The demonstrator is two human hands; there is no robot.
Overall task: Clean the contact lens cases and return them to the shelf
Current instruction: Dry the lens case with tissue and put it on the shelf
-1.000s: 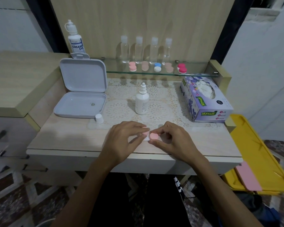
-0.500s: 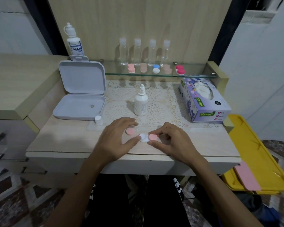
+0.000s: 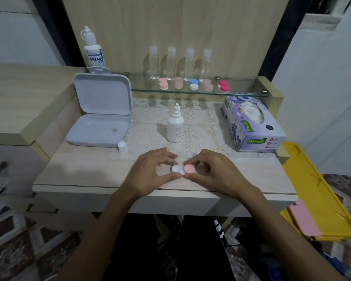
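Observation:
A contact lens case (image 3: pixel 177 169) lies near the table's front edge. Its left cup is open and white, and its right cup wears a pink cap (image 3: pixel 189 168). My left hand (image 3: pixel 150 171) pinches the white cup between thumb and forefinger. My right hand (image 3: pixel 215 173) pinches the capped side. A loose pale pink cap (image 3: pixel 161 170) lies on the table inside the curve of my left hand. Several other cases stand on the glass shelf (image 3: pixel 241 93), among them a pink one (image 3: pixel 163 84), a blue-and-white one (image 3: pixel 194 84) and a magenta one (image 3: pixel 223 86).
An uncapped white solution bottle (image 3: pixel 175 126) stands behind my hands, its cap (image 3: pixel 122 147) to the left. An open white box (image 3: pixel 101 118) sits at the left and a tissue box (image 3: pixel 251 126) at the right. Clear bottles (image 3: pixel 171 63) line the shelf. A yellow tray (image 3: pixel 316 189) lies off the table's right.
My left hand took the pink cap off the case's left cup, set it down on the table to the left, and came back to grip the bared white cup.

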